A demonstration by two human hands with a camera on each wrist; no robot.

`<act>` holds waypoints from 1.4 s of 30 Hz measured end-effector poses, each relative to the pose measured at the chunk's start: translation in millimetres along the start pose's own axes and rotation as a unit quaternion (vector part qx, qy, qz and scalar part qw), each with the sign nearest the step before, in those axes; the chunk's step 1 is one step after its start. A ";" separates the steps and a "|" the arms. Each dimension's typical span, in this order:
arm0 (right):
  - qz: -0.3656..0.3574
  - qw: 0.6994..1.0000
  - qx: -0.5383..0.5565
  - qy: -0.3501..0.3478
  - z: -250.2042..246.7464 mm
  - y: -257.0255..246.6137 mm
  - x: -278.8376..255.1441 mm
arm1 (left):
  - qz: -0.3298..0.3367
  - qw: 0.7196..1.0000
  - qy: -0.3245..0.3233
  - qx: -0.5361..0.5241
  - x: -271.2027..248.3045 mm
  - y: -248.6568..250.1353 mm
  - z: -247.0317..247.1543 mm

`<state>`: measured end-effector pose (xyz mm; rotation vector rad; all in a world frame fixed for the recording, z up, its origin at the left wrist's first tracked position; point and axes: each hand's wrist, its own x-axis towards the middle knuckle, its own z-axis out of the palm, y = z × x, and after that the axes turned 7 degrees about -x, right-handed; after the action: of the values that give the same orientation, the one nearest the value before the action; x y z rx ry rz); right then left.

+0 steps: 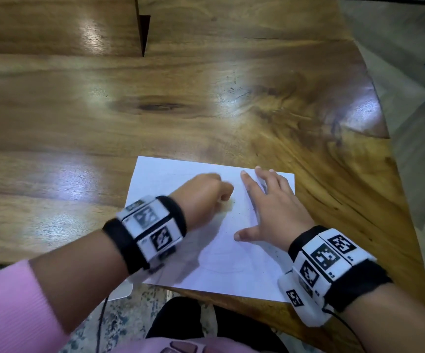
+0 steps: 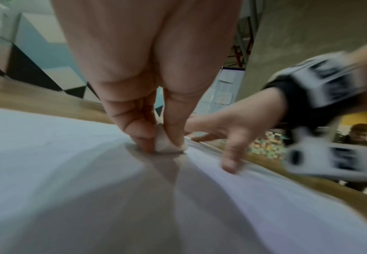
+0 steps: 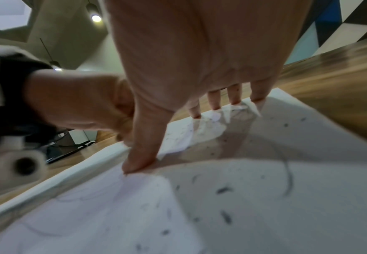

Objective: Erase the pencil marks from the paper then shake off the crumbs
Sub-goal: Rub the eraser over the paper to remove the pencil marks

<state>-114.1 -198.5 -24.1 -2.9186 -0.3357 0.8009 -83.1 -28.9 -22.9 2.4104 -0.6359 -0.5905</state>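
Observation:
A white sheet of paper (image 1: 170, 184) lies near the table's front edge, with faint pencil lines (image 3: 288, 173) and dark eraser crumbs (image 3: 222, 189) on it. My left hand (image 1: 206, 192) pinches a small white eraser (image 2: 167, 144) between thumb and fingers and presses it onto the paper (image 2: 47, 154) near the sheet's middle; it is blurred in the head view. My right hand (image 1: 270, 205) lies flat with spread fingers on the sheet's right part, holding the paper (image 3: 308, 171) down.
The wooden table (image 1: 155, 105) stretches away beyond the paper, with a dark gap (image 1: 144, 34) at the back. Its right edge (image 1: 394, 154) drops to the floor. A person (image 2: 360, 135) stands in the background of the left wrist view.

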 end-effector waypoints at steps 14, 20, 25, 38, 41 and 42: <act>-0.020 1.000 0.014 -0.009 -10.0 9.4 -5.7 | -0.072 0.996 0.013 -0.056 -18.2 -4.5 5.4; -0.027 0.999 0.034 0.010 1.2 5.7 2.2 | -0.069 0.996 0.037 -0.040 11.0 5.4 -15.9; -0.026 0.999 0.017 0.017 -0.2 4.2 2.3 | -0.064 0.994 0.083 -0.014 53.8 12.4 -24.5; -0.022 1.000 0.002 0.013 -1.6 2.6 1.5 | -0.070 0.996 0.060 -0.003 51.8 12.6 -16.9; -0.019 1.000 0.010 0.016 -2.1 1.9 1.8 | -0.042 0.999 -0.026 0.024 18.3 10.2 -7.4; -0.019 1.000 0.012 0.016 -2.4 1.2 2.1 | -0.028 0.998 -0.050 0.036 5.6 9.7 -3.4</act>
<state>-110.8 -199.3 -23.2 -2.8908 -0.3761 0.7472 -79.8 -37.6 -15.9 2.4856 -0.6444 -0.7262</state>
